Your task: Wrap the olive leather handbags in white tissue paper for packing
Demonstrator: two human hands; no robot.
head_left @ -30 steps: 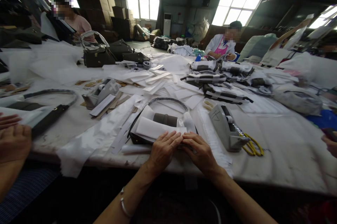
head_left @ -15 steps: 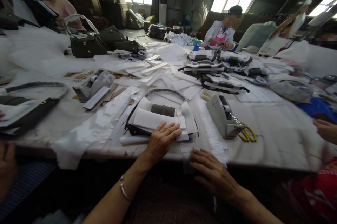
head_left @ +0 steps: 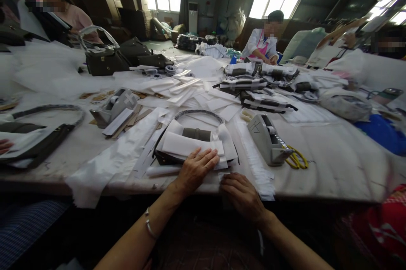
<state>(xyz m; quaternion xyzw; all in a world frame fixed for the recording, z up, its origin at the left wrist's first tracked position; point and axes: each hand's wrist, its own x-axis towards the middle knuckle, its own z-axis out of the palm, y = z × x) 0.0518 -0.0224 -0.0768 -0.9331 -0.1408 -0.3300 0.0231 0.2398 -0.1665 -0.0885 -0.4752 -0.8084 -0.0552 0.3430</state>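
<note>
Evidently the broad counter (head_left: 330, 151) carries everything here, and on it, close to its near edge, lies the handbag (head_left: 196, 134), dark and partly covered in white sheeting. The bag looks light for its bulk, probably firm in the body yet yielding under pressure, so a broad hold low on its two short sides should suit it better than a pinch at the covering. The tape dispenser (head_left: 261, 145), to the bag's right, seems weighty and stable. The white strip (head_left: 177, 145) across the bag's near half looks thin and soft, likely to slide or crease unless a palm pins it. The handle (head_left: 198, 112), arching out from the bag's far side, appears bendable; lifting by it might let the loose layers slip. The left hand (head_left: 197, 168) lies over the right part of that strip, fingers laid out nearly flat, slightly apart, clamped on nothing that shows. The right hand (head_left: 241, 194) is at the near side of the bag, toward its right corner, fingers bent and close together. The yellow scissors (head_left: 295, 162) lie right of the bag, past the dispenser. A pale scrap (head_left: 221, 175) shows by the right fingertips, just nearside of the bag; whether they grip it, I cannot tell.
</note>
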